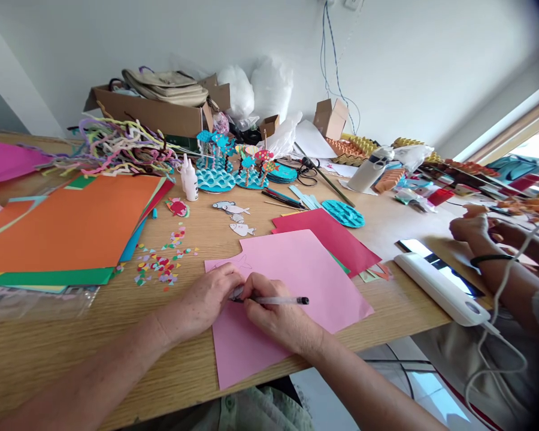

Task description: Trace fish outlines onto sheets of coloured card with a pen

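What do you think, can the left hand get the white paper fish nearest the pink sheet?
Probably yes. The left hand rests close by, with only flat pink paper and bare table between, though it seems busy beside the pen.

Beyond and right of the right hand (278, 314), the flat pink sheet (305, 269) and red sheet (327, 239) leave a low passage. Farther right, a long white device (442, 290) and its cord (516, 263) stand in the way, with another person's hands (471, 227) just past them. Left of the left hand (209, 299), a strip of bare tabletop (130, 305) gives room to slide, bounded by loose confetti (161, 266) beyond and the orange paper stack (81, 221) farther left. Straight out from both hands, flat fish cutouts (242, 229) lie low; behind them, upright glue bottles (191, 182) and fish figures (215, 143) block a low reach.
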`<state>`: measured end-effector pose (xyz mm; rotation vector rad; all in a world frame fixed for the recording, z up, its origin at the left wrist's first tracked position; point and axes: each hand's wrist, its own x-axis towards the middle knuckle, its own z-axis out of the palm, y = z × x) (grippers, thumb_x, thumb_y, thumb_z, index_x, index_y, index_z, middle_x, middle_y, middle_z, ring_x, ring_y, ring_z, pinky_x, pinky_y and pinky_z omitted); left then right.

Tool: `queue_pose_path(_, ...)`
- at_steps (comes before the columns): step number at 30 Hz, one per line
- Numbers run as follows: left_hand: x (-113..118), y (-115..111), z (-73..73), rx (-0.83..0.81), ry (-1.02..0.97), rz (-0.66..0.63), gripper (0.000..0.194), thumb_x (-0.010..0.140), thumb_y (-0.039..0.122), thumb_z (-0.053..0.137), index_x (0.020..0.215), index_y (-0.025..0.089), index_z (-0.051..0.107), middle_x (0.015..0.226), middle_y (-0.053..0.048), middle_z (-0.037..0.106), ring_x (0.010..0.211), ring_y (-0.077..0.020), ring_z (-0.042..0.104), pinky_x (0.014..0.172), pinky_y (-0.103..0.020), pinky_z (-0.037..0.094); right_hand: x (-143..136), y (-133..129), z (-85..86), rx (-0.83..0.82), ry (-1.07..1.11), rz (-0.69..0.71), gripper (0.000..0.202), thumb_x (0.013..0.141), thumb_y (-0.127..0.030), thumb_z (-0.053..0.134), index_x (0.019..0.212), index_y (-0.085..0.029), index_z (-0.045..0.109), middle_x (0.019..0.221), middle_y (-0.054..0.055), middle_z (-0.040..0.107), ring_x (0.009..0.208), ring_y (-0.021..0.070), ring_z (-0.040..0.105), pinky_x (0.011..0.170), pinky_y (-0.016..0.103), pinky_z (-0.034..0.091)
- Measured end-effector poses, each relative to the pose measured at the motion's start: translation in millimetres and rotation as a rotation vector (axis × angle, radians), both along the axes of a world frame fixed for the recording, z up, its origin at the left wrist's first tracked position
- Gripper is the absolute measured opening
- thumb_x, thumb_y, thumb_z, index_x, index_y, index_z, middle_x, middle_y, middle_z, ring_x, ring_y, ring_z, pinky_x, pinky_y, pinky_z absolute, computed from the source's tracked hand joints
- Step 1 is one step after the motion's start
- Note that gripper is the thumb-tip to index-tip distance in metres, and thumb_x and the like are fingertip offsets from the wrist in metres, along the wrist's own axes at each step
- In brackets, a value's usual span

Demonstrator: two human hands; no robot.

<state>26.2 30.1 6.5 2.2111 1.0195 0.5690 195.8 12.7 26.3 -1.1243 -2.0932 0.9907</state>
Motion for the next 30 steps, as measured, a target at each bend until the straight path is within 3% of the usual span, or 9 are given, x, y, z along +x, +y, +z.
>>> queue_pose_path(20,-10.0,4.4,11.3,-0.068,-0.015,-0.084,0.015,0.072,0.008,0.034,0.073,0.018,0.044,0.076,0.001,0.047,0.069,-0.014,0.043,0.064,-0.025,0.036,-9.6,4.8,2.4,0.009,0.007,0.095,0.015,0.063,-0.007,0.042,0.07,-0.021,0.042,0.063,-0.003,0.05,0.056,0.0112,0.043,0.056,0.022,0.034)
queue_pose_path(30,-13.2,8.6,2.5,-0.075,-0.064,-0.088,0.021,0.075,0.01,0.031,0.082,0.018,0.049,0.084,-0.001,0.053,0.078,-0.0154,0.047,0.075,-0.027,0.041,-17.8,6.3,-1.1,0.054,0.022,0.118,0.016,0.066,-0.006,0.044,0.072,-0.021,0.045,0.066,-0.004,0.05,0.058,0.0112,0.045,0.057,0.022,0.037)
